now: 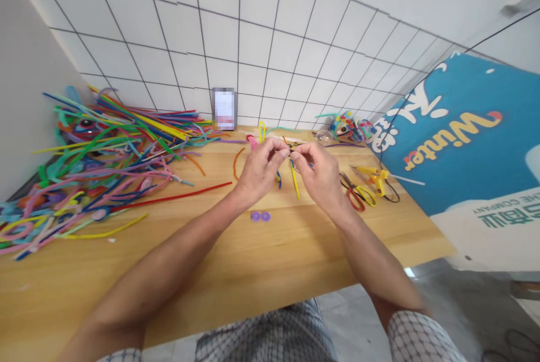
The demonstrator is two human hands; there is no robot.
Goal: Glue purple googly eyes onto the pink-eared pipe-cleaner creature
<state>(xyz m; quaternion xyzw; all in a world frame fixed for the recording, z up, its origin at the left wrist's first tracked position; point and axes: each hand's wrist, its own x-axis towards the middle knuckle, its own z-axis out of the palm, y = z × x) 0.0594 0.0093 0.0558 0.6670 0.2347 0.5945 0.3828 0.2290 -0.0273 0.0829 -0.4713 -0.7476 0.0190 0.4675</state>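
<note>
My left hand (262, 170) and my right hand (317, 173) meet over the middle of the table, thumbs and forefingers pinched together. Between the fingertips is a small dark bit, too small to name and mostly hidden by the fingers. Beneath and behind the hands lie pipe cleaners, among them a yellow one (295, 182) and an orange one (235, 164). A pink piece (253, 143) shows just beyond my left hand, near a yellow loop (262, 129). Two purple coils (265, 216) lie side by side on the tabletop, nearer to me.
A big heap of coloured pipe cleaners (126, 148) covers the table's left side. Scissors (360, 196) and a yellow glue gun (379, 179) lie at the right. A phone (224, 109) leans on the tiled wall. A colourful dotted object (343, 125) sits at the back right.
</note>
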